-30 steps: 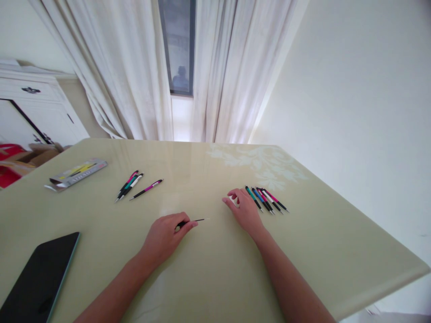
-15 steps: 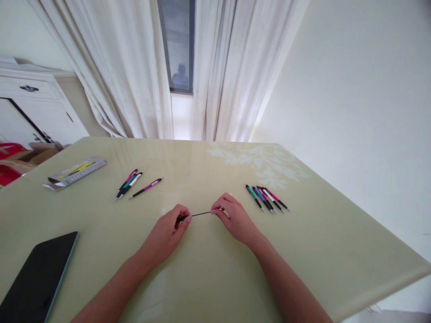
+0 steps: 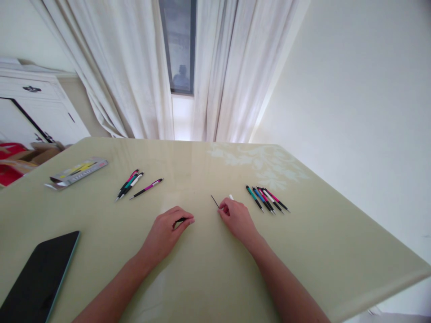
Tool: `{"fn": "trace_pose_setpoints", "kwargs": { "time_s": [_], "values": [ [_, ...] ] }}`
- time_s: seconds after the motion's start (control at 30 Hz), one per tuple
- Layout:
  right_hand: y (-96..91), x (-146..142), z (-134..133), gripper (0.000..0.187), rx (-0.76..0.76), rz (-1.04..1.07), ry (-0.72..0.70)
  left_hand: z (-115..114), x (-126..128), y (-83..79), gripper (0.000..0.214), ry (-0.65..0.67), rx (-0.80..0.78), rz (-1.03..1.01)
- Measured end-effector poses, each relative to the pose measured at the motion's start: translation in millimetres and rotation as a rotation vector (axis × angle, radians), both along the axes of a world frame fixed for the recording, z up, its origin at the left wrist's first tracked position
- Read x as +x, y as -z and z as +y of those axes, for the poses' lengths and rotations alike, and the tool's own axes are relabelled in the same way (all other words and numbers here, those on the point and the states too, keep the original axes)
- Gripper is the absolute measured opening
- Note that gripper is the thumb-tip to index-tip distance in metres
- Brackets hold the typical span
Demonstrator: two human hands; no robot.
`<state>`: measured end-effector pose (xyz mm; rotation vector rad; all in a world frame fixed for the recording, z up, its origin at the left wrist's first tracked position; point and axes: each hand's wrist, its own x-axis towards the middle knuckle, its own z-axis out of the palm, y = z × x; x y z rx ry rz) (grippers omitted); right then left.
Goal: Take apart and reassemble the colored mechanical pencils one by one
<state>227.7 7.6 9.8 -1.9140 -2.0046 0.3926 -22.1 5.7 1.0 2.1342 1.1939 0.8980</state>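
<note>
My left hand (image 3: pixel 166 231) rests on the pale green table (image 3: pixel 215 269), its fingers closed round a black pen body (image 3: pixel 180 220) of which only a short end shows. My right hand (image 3: pixel 235 217) sits a little to the right and pinches a thin black refill (image 3: pixel 214 201) that points up and to the left. A small white piece (image 3: pixel 230 197) pokes out behind its fingers. Several pens (image 3: pixel 266 198) lie side by side just right of my right hand. Three pens (image 3: pixel 128 184) and a single pink pen (image 3: pixel 147 188) lie to the upper left.
A dark tablet (image 3: pixel 37 282) lies at the near left corner. A flat grey pen package (image 3: pixel 76 172) sits at the far left. White curtains (image 3: pixel 141 67), a window and a white cabinet (image 3: pixel 37 112) stand beyond the table. The table's right edge runs close to a white wall.
My right hand came left from the pen row, took the thin refill sticking out of the pen body in my left hand and pulled it out; the refill now stands apart, angled upward.
</note>
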Motion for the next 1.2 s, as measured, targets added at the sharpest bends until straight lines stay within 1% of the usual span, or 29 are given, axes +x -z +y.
{"fn": "trace_pose_setpoints", "kwargs": {
  "time_s": [0.17, 0.3, 0.4, 0.57, 0.8, 0.9, 1.03, 1.1, 1.2],
  "values": [
    [-1.9, 3.5, -0.8, 0.006, 0.012, 0.038, -0.015, 0.6, 0.3, 0.8, 0.024, -0.007, -0.020, -0.059],
    [-2.9, -0.8, -2.1, 0.007, 0.001, 0.074, -0.038, -0.2, 1.4, 0.2, 0.022, -0.041, -0.044, -0.033],
    [-1.8, -10.2, -3.9, 0.007, -0.008, 0.096, -0.082, -1.6, 2.8, -0.4, 0.022, -0.016, -0.046, -0.020],
    [-0.2, -24.6, -7.3, 0.009, 0.032, 0.084, -0.145, -2.7, 3.7, -0.9, 0.019, 0.004, -0.047, -0.020],
    [-2.0, -22.7, -8.6, 0.011, 0.028, 0.142, -0.202, -1.2, 3.0, 1.5, 0.017, 0.028, -0.026, -0.071],
    [-2.5, -23.8, -10.1, 0.009, 0.037, 0.237, -0.231, -1.4, 3.0, 0.9, 0.016, 0.011, -0.045, -0.061],
    [-5.0, -29.9, -14.0, 0.004, -0.005, 0.459, -0.367, -2.6, 3.4, -3.2, 0.018, 0.024, -0.049, -0.080],
    [-6.5, -32.4, -16.1, 0.009, -0.019, 0.489, -0.405, -3.2, 3.7, -5.2, 0.018, 0.045, -0.049, -0.104],
    [-7.9, -33.4, -18.0, 0.011, -0.022, 0.500, -0.407, -4.0, 4.1, -5.9, 0.018, 0.065, -0.054, -0.117]
  ]
}}
